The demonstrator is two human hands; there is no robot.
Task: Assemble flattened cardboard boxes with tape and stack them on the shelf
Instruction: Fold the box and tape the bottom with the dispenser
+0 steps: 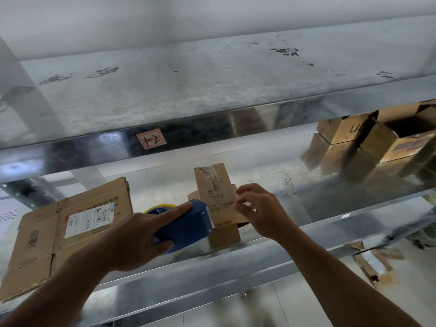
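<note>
Head view: we see the left hand (139, 232) gripping the blue tape dispenser (186, 223) against the small box (217, 187) mid-frame on the shelf (271, 253). The right hand (262, 208) pinches the box's edge. Flattened cardboard (70, 227) lies at 8 o'clock, assembled boxes (377, 135) at 2 o'clock.

A storeroom or warehouse: galvanised steel shelving (212, 260) with a handwritten bay label (151, 138), assembled cartons (387, 135) stacked at the shelf's far right end, flattened cardboard (70, 227) at its left.
</note>
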